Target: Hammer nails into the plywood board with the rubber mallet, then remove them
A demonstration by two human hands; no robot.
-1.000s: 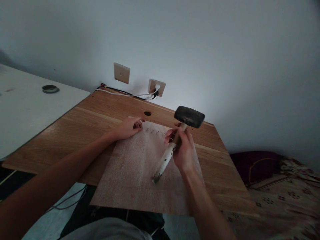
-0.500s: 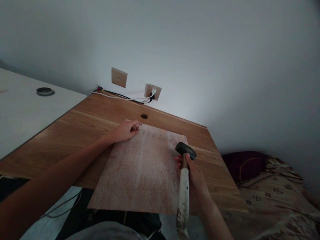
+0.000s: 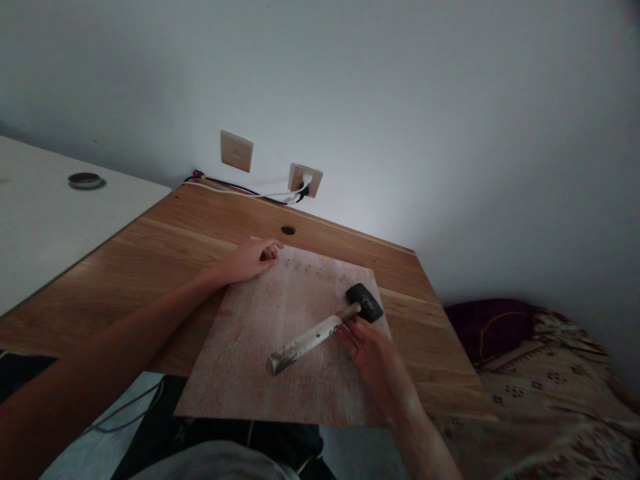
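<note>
A rubber mallet [image 3: 320, 330] with a black head and a pale, stained handle lies flat on a thin reddish board [image 3: 260, 380]. My right hand [image 3: 373, 360] rests next to it, fingers stretched out and just touching the handle near the head. My left hand [image 3: 250, 260] sits on the board's far left corner with its fingers curled in; what they pinch, if anything, is too small to make out. A row of tiny dark specks [image 3: 305, 267] runs along the board's far edge. The board overhangs the near edge of the wooden desk [image 3: 175, 233].
A round hole [image 3: 288, 231] is in the desk top near the wall. Cables [image 3: 240, 192] run to a wall socket [image 3: 305, 179] beside a switch plate [image 3: 236, 151]. A white table [image 3: 40, 220] with a dark round disc [image 3: 87, 181] stands left. Patterned bedding [image 3: 540, 393] lies right.
My right hand swung the raised mallet down toward the board's right edge, then laid it flat on the board and loosened its grip. My left hand stayed at the far corner.
</note>
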